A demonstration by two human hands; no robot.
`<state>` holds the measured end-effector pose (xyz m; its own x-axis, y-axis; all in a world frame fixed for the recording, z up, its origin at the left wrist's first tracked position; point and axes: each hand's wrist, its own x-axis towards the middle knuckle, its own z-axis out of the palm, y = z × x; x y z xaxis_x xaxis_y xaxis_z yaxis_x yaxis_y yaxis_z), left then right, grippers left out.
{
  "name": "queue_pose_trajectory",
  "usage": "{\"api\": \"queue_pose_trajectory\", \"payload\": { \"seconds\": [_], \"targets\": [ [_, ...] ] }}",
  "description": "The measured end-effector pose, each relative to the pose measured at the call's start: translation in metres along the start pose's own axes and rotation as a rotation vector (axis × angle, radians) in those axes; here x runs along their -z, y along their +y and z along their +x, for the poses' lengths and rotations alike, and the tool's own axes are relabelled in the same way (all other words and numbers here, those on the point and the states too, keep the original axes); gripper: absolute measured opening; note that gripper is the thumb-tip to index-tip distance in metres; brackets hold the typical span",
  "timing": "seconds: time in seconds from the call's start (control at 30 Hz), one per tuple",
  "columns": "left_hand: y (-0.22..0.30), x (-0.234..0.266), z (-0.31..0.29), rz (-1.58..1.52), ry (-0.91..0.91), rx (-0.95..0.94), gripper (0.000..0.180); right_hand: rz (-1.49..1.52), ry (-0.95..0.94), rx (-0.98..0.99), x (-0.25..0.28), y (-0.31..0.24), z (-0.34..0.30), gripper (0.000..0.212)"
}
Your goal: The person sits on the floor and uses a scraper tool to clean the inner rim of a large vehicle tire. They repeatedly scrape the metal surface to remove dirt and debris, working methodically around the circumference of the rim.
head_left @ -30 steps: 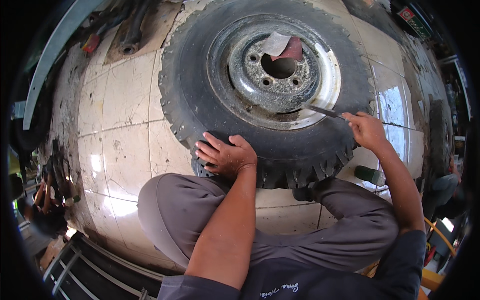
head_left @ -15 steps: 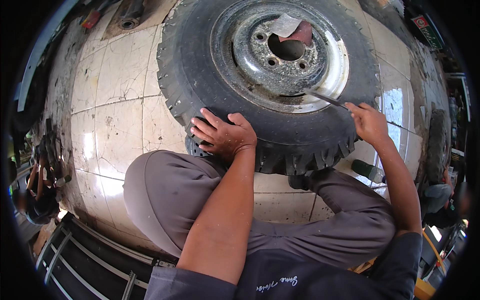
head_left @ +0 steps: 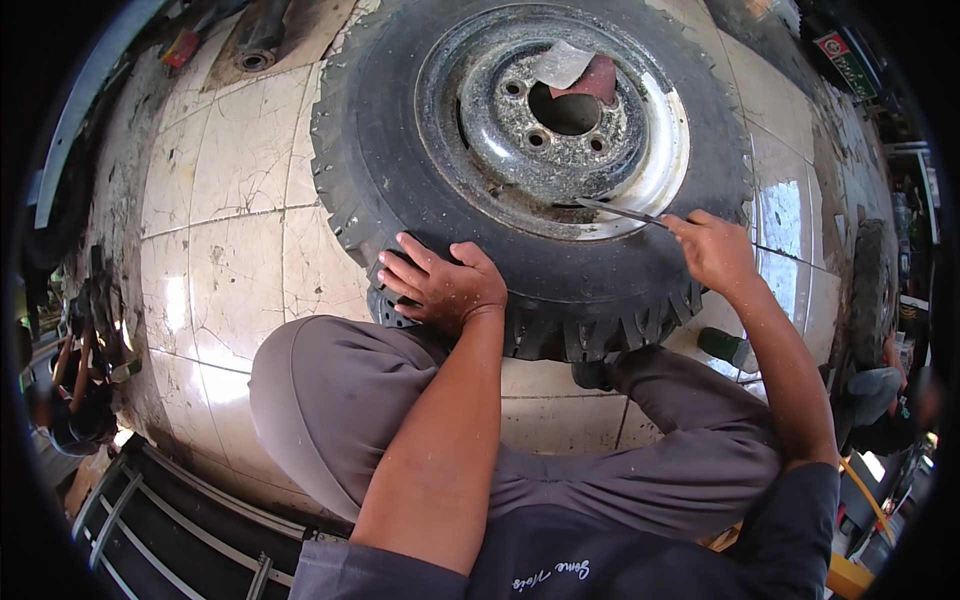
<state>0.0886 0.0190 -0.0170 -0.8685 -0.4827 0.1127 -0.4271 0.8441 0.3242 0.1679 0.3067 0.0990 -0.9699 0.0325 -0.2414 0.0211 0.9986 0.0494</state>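
A big black tyre (head_left: 375, 130) on a worn steel wheel rim (head_left: 500, 190) lies flat on the floor in front of me. My left hand (head_left: 445, 285) rests on its near-left sidewall and tread, fingers spread. On the near-right side, my right hand (head_left: 712, 248) is closed round a thin, flat metal scraper (head_left: 628, 213); its tip reaches the rim's inner slope beside a dark slot. The rim's right side is bright and shiny, the rest dull and speckled. Two pieces of sandpaper, one grey (head_left: 563, 64) and one reddish (head_left: 596, 82), lie by the centre hole.
Cracked pale tiles (head_left: 235, 150) surround the wheel. A green bottle (head_left: 722, 346) lies to the right of my foot. A metal tube-like part (head_left: 262, 45) is at the far left, a metal-railed frame (head_left: 170, 515) at the near left. People sit at both edges.
The scraper's tip has shifted left and slightly nearer along the rim, my right hand moving left with it. My left hand stays on the tyre.
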Motion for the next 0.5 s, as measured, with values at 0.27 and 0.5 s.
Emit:
{"api": "queue_pose_trajectory", "payload": {
  "seconds": [0.27,0.5],
  "targets": [
    [-0.001,-0.002,-0.003,0.001,-0.016,0.008,0.074,0.020,0.024,-0.075,0.003,0.018,-0.012,0.031],
    [0.003,0.002,0.001,0.010,-0.017,0.013,0.073,0.092,0.001,-0.157,0.015,0.016,-0.027,0.029]
  ]
}}
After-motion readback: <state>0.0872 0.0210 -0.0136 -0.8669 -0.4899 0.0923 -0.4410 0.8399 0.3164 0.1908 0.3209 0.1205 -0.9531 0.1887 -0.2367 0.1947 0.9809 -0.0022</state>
